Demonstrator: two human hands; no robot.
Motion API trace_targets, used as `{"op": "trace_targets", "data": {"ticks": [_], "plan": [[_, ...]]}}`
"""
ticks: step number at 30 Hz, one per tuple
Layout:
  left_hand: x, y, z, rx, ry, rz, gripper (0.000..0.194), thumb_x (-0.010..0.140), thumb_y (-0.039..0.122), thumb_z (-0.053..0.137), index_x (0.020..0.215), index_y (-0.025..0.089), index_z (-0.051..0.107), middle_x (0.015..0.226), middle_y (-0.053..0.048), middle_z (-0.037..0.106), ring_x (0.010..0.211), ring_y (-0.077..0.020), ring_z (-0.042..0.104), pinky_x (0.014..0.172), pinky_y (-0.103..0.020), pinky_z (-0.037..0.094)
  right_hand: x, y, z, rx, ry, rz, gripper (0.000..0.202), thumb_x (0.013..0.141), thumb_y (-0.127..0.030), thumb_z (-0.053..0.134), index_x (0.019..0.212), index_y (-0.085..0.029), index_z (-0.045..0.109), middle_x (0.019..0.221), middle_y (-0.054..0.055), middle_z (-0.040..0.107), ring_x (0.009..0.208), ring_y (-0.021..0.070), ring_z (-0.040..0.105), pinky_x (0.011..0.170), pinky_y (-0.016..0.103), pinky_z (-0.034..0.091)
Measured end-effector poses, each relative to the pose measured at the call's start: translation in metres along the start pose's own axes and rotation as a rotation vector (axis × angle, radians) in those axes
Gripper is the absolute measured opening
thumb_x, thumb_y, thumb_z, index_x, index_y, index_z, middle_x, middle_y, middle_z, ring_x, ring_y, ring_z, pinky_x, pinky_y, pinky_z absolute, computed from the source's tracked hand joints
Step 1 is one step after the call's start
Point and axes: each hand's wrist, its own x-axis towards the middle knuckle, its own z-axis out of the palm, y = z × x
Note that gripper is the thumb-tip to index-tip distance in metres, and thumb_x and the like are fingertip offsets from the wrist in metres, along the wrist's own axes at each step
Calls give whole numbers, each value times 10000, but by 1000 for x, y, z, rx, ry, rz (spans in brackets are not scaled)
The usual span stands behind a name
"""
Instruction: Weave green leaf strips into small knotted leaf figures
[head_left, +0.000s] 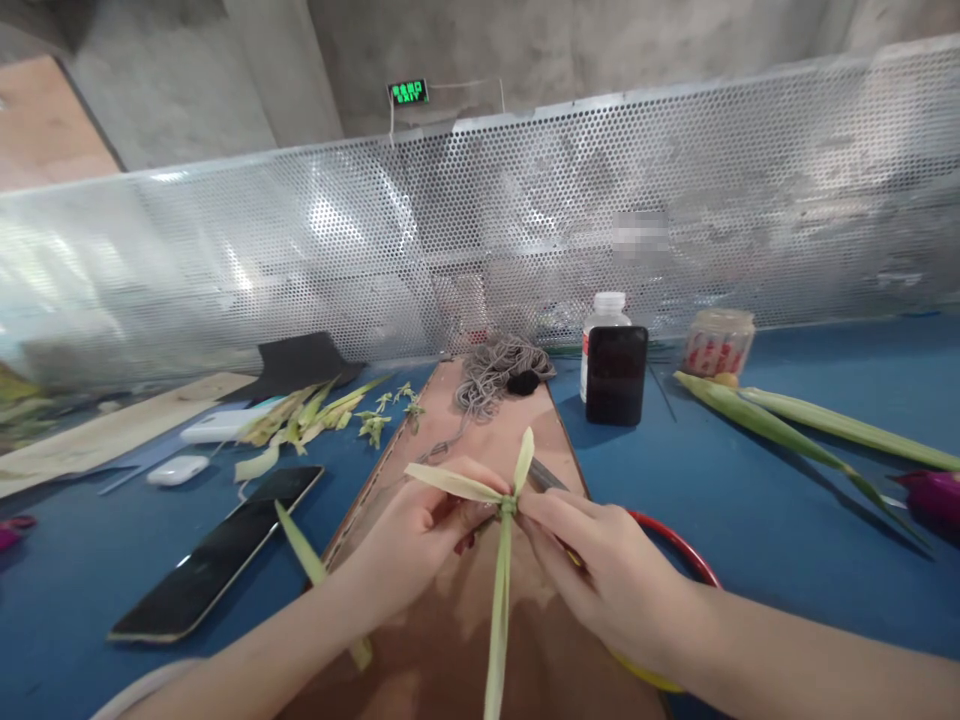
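Observation:
Pale green leaf strips (502, 590) cross at a small folded knot between my hands, with ends pointing left, up and down toward me. My left hand (409, 535) pinches the strips just left of the knot. From the other side, the fingertips of my right hand (607, 565) close on them beside the knot. Under both hands lies a brown board (450, 650). A loose leaf strip (304, 545) passes behind my left forearm. Partly covered by my right hand are a red and yellow curved handle (679, 545) and a grey rod-like thing (546, 477).
A dark phone (217, 555) and a white earphone case (178, 470) lie left, near leaf scraps (300, 418). Grey yarn (499, 375) sits on the board's far end. A black phone (616, 375) leans on a white bottle (609, 308). Long green leaves (780, 425) and a jar (718, 343) are right.

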Motion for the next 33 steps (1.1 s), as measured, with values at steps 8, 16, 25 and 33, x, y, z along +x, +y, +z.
{"op": "trace_targets", "data": {"ticks": [8, 16, 25, 33], "plan": [[1, 4, 5, -138, 117, -83, 145, 801, 298, 457, 792, 155, 479, 708, 1, 499, 573, -95, 467, 540, -218, 411, 3, 4, 1, -286, -8, -6, 240, 849, -143, 311, 917, -162, 541, 744, 41, 581, 573, 119, 534, 501, 206, 370], [-1, 6, 5, -49, 17, -7, 157, 784, 279, 473, 786, 135, 537, 737, -36, 582, 682, -145, 542, 614, -247, 433, 5, -2, 1, -523, -9, 18, 166, 818, -142, 361, 769, -158, 519, 672, 6, 569, 486, 94, 473, 444, 210, 257], [4, 0, 3, 10, -3, 25, 225, 772, 291, 498, 889, 132, 605, 796, -67, 656, 727, -189, 598, 654, -282, 457, 3, 3, 2, -608, -36, 21, 208, 852, -217, 329, 852, -169, 532, 634, 12, 576, 433, 94, 457, 414, 229, 180], [5, -4, 1, -68, -42, 11, 244, 761, 307, 506, 899, 141, 620, 825, -60, 658, 720, -176, 584, 628, -264, 464, 5, 8, 0, -523, -60, 4, 214, 847, -206, 353, 928, -170, 548, 770, 48, 620, 533, 113, 520, 455, 216, 260]]}}
